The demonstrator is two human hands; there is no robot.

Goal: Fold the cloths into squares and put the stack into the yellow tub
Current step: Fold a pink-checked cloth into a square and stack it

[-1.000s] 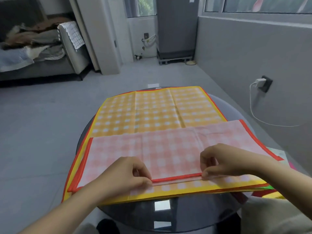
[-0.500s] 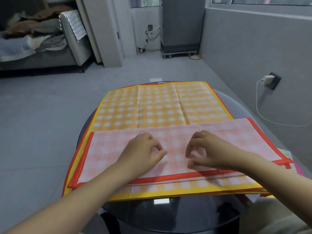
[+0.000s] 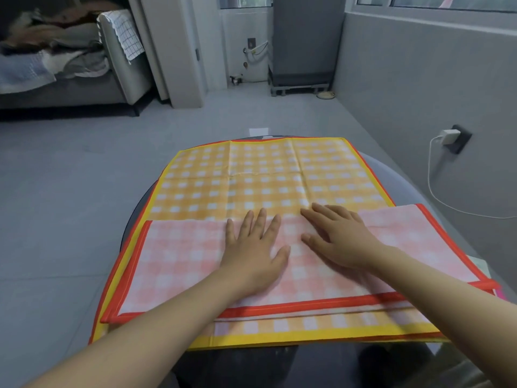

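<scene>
Head view: a grey tiled floor (image 3: 84, 169) fills the room, with a grey sofa (image 3: 70, 88) at far left heaped with crumpled clothing and a checked towel (image 3: 126, 32) draped over its arm. A grey wall (image 3: 419, 93) runs along the right, carrying a white charger (image 3: 449, 134) plugged into a dark socket, its cable hanging down. In front stands a round dark table (image 3: 391, 175), mostly covered by an orange-and-white checked cloth (image 3: 265, 175) with a yellow border, lying flat. On its near half lies a pink checked cloth (image 3: 181, 259) with a red border, folded into a long strip. The left hand (image 3: 251, 253) and right hand (image 3: 338, 239) rest flat on the pink cloth, fingers straight, grasping nothing. Further cloth edges show at the right, too cut off to identify.
</scene>
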